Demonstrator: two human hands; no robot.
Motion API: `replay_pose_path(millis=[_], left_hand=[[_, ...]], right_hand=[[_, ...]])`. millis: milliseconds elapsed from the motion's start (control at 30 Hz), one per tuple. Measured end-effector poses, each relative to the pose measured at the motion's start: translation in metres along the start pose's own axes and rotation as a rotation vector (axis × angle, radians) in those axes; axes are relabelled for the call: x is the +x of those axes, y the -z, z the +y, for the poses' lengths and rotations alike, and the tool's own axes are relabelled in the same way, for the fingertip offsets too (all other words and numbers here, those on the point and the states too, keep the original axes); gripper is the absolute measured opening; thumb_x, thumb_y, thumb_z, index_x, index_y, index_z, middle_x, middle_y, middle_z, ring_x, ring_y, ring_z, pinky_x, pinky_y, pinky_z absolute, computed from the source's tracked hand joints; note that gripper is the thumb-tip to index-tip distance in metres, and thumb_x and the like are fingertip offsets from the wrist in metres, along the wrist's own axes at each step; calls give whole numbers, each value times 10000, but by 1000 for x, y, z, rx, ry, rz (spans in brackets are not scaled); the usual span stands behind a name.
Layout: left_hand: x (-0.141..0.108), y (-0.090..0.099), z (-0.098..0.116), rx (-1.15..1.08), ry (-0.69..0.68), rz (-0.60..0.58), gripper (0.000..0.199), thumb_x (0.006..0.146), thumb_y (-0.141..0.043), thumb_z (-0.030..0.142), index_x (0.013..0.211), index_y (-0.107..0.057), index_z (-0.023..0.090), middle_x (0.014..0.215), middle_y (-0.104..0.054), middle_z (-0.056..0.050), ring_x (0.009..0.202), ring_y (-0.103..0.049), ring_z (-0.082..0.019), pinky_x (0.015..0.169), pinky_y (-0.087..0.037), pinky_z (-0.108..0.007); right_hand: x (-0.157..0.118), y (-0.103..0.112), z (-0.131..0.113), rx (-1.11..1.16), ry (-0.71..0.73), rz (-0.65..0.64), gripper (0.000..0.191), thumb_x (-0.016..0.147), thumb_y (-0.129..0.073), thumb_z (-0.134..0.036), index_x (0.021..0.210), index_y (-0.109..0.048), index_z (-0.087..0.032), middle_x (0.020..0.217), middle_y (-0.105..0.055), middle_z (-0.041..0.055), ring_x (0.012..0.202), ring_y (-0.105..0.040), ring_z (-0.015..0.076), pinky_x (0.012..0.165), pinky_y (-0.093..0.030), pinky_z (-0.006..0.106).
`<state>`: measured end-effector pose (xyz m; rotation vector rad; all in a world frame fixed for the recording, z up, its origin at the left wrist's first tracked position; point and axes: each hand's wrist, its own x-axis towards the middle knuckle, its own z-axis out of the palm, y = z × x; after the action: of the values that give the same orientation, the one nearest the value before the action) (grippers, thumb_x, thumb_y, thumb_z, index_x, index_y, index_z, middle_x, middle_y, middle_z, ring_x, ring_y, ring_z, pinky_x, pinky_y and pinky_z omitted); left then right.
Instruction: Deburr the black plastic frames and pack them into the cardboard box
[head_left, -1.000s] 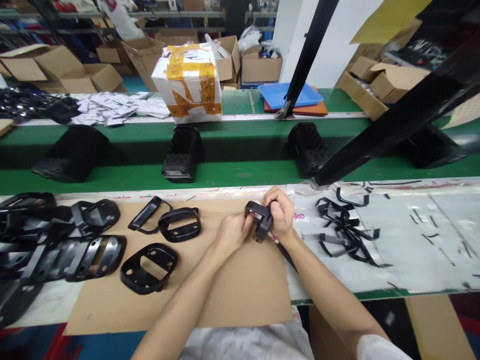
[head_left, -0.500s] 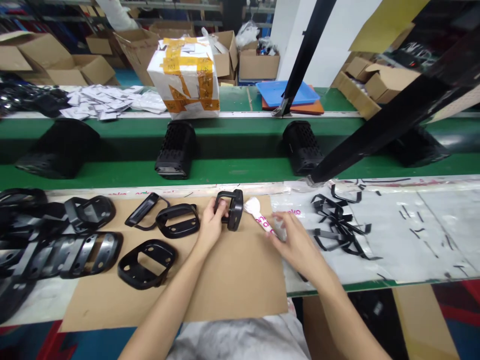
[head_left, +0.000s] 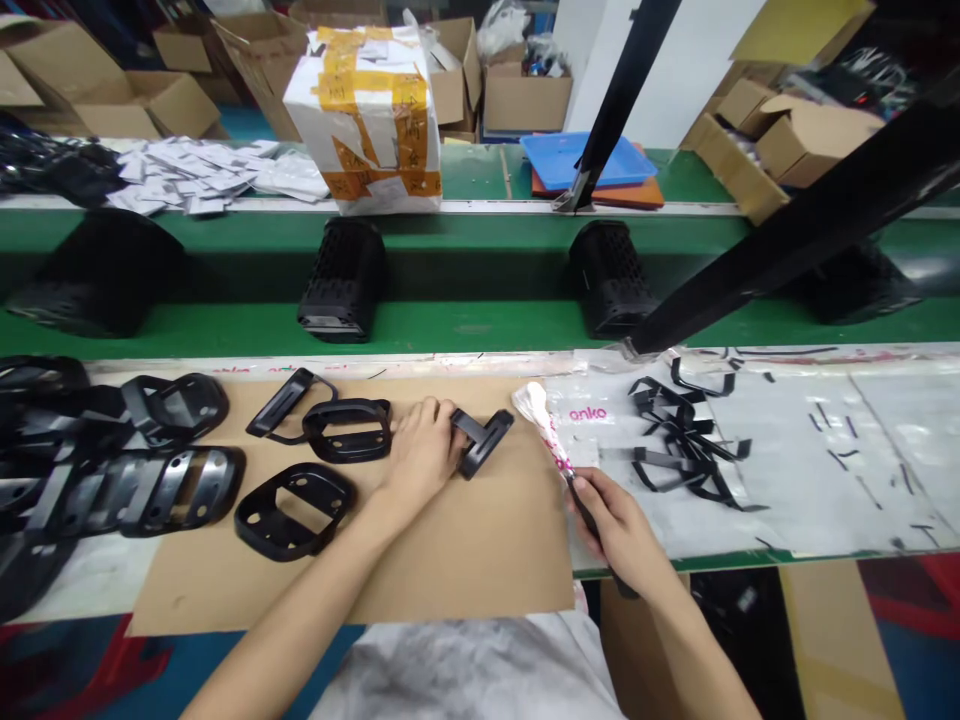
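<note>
Left hand [head_left: 420, 455] is clamped over a black plastic frame [head_left: 484, 443] mid-frame on the cardboard sheet [head_left: 450, 570]; right hand [head_left: 619, 525] is closed around a white-tipped stick [head_left: 536, 415]. A slip could knock the frame into the next frame [head_left: 346, 432].

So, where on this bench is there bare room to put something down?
The cardboard has a bare patch below the left hand and the black frame, right of the lower frame. The plastic sheet is open right of the black strips, though scattered with bits. The left end, piled with frames, is crowded.
</note>
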<state>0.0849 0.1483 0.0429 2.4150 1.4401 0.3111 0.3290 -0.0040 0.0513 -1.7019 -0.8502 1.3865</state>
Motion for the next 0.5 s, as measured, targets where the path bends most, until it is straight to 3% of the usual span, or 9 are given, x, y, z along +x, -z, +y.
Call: replay_pose_path(millis=[167, 267, 400, 500], left_hand=[[16, -7, -8, 32, -130, -4, 168, 985, -537, 308, 978, -642, 177, 1032, -630, -141, 1002, -576, -319, 890, -448, -433], [18, -14, -11, 48, -116, 41, 187, 982, -524, 294, 900, -647, 181, 987, -642, -144, 980, -567, -324, 875, -427, -447], [19, -19, -10, 95, -65, 103, 261, 989, -508, 328, 811, -642, 192, 924, -613, -137, 944, -548, -325, 815, -412, -452], [23, -19, -13, 143, -44, 113, 304, 972, -541, 366, 732, -626, 199, 968, -591, -145, 948, -535, -320, 793, -407, -447]], right_hand=[[-32, -6, 21, 217, -82, 26, 424, 951, -569, -670, 901, -566, -249, 671, -539, -32, 368, -336, 81, 310, -265, 228], [-44, -14, 26, 244, -105, 49, 438, 947, -567, -683, 905, -577, -247, 661, -509, -42, 372, -318, 70, 323, -258, 219], [-39, -26, 25, 122, -58, 42, 425, 964, -557, -659, 1094, -648, -265, 760, -554, -9, 437, -379, 97, 362, -308, 239], [-25, -31, 20, -101, 85, 4, 428, 1004, -537, -576, 1257, -684, -265, 844, -650, 47, 595, -563, 179, 507, -491, 300]])
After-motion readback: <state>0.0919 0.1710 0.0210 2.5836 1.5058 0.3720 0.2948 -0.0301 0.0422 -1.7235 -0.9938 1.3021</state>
